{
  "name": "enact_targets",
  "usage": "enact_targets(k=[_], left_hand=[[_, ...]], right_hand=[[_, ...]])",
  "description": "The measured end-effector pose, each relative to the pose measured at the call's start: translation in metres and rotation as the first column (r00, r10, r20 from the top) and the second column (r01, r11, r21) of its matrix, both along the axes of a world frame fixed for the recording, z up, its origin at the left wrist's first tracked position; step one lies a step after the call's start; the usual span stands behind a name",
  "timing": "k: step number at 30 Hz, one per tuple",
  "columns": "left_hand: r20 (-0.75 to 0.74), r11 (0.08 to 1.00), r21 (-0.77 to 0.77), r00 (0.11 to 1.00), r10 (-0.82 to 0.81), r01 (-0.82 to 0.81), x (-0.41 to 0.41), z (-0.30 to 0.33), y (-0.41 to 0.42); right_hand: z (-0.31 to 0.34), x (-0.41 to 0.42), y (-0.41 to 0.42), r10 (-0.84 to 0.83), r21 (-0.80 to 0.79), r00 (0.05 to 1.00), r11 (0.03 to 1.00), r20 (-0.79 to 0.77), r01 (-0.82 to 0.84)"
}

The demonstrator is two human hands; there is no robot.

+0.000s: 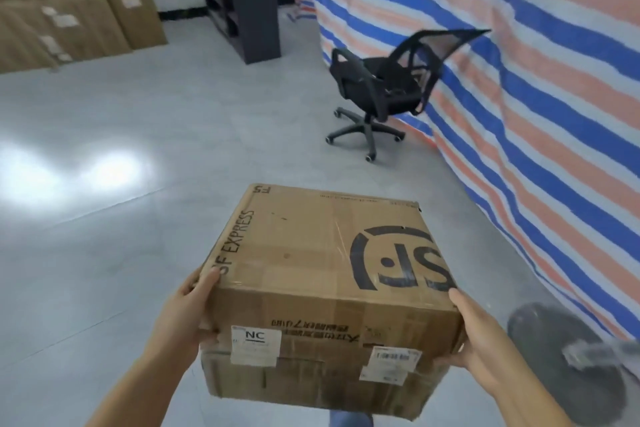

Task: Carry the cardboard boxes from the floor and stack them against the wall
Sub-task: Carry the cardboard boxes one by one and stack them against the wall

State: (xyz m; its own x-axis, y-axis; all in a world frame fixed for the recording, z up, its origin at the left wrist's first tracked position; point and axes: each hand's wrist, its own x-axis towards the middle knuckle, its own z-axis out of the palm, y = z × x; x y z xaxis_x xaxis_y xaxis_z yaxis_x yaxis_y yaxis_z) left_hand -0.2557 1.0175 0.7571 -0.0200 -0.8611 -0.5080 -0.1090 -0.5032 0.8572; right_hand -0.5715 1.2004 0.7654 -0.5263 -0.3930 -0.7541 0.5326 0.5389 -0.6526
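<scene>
Both hands (187, 308) gripping taped cardboard box (325, 274)

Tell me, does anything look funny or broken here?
Yes. The black office chair by the striped tarp has its backrest tipped far back, almost flat. The carried cardboard box looks scuffed and crumpled along its bottom edge.

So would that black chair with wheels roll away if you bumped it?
Probably yes. The office chair stands on a star base with small casters, on a smooth, shiny floor, so a push would likely send it rolling. It may swivel too. Its mesh back and thin frame suggest it is fairly light, and it already sits close against the striped tarp.
</scene>
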Motion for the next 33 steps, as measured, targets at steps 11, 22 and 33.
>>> enact_targets(k=[11, 22, 33], left_hand=[[-0.028, 0.932, -0.007, 0.931, 0.363, -0.364, -0.021, 0.013, -0.058], [-0.008, 0.828, -0.055, 0.830, 0.558, -0.558, 0.017, 0.008, -0.152], [-0.017, 0.864, -0.027, 0.864, 0.503, -0.504, 0.069, 0.015, -0.364]], right_hand=[[0.010, -0.071, -0.201, 0.408, -0.055, 0.912, 0.911, -0.038, -0.410], [0.006, -0.036, -0.374, 0.623, -0.093, 0.779, 0.774, -0.072, -0.627], [0.014, 0.019, -0.549, 0.550, -0.058, 0.831, 0.830, -0.081, -0.555]])
